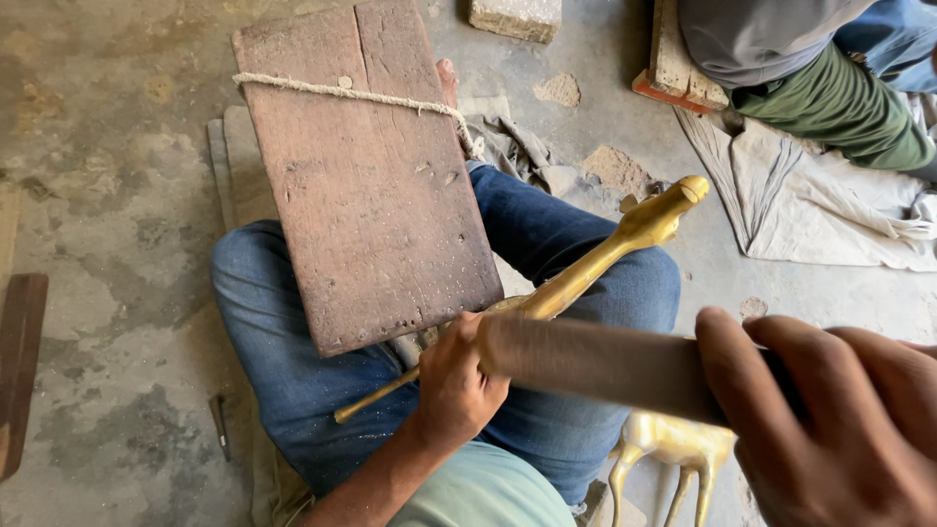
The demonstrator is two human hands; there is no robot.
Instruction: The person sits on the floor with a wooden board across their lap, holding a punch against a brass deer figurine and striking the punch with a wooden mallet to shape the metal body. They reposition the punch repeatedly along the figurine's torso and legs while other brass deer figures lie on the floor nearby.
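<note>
A brass animal figure (pixel 625 244) with a long neck lies across my lap; its head points up to the right and its legs (pixel 673 459) hang low by my right knee. My left hand (pixel 454 381) is closed around its body at the base of the neck. Below that hand a thin brass part (pixel 376 398) sticks out to the left. My right hand (pixel 830 420), close to the camera, grips a blurred brown wooden-looking tool shaft (pixel 595 361) whose far end reaches my left hand. A reddish wooden board (pixel 371 185), tied with a rope (pixel 351 94), rests on my left knee.
Another person in green trousers (pixel 839 102) sits at the top right on a pale cloth (pixel 810 210). A brick (pixel 515 18) lies at the top, a wooden block (pixel 678 68) beside that person, and a dark wooden piece (pixel 18 361) at the left edge of the concrete floor.
</note>
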